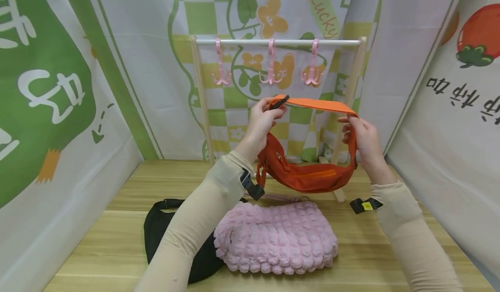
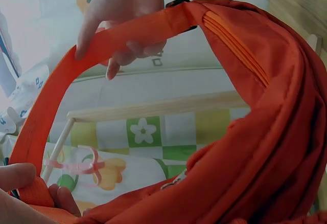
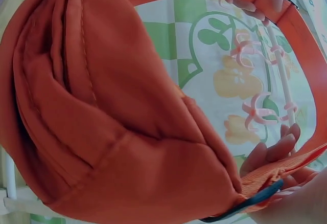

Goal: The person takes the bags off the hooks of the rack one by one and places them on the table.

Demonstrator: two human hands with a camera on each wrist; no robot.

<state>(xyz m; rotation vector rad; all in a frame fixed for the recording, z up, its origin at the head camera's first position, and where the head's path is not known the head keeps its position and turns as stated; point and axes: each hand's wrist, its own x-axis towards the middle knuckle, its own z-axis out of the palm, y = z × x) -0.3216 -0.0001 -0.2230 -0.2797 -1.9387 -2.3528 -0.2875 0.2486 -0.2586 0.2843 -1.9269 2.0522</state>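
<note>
An orange-red crescent-shaped shoulder bag (image 1: 312, 177) hangs in the air by its wide orange strap (image 1: 320, 104), in front of the rack. My left hand (image 1: 261, 120) pinches the strap at the left, right by a black buckle (image 1: 279, 102). At the right end of the strap my right hand (image 1: 366, 138) holds it between thumb and fingers. The left wrist view shows the right hand (image 2: 122, 24) partly behind the strap. Between the hands the strap is stretched in a band, and the bag body sags below with its zip side showing.
Behind stands a rack with a white bar (image 1: 242, 42) bearing pink hooks (image 1: 271, 66). A pink puffy bag (image 1: 277, 237) lies on the wooden table (image 1: 117, 240), beside a black bag (image 1: 156, 227) partly hidden by the left sleeve. Printed curtains surround the table.
</note>
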